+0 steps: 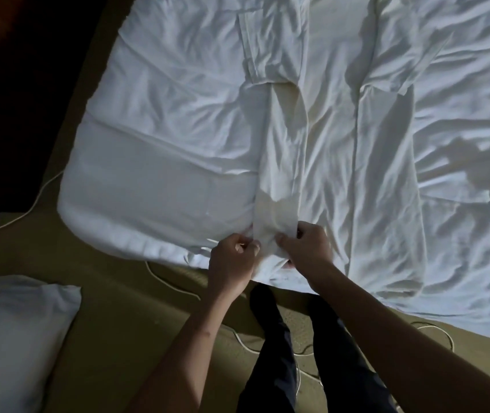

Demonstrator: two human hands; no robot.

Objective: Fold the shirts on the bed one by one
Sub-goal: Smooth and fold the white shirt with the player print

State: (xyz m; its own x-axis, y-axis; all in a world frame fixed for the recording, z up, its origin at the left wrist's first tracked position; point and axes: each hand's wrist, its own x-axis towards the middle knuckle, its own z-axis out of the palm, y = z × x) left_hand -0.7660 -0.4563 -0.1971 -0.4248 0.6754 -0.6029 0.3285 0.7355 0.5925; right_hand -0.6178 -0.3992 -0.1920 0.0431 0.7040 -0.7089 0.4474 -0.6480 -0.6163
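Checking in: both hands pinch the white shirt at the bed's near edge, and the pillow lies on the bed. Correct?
No: the head view shows the pillow on the floor beside the bed, not on it. The left hand and right hand do pinch the white shirt at the near edge.

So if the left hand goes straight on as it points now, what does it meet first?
Probably the left hand meets the folded strip of the white fabric shirt it pinches, lying on the white rumpled bedsheet.

Matt creased cloth shirt (pixel 321 138); rumpled cloth bed (pixel 160 120)
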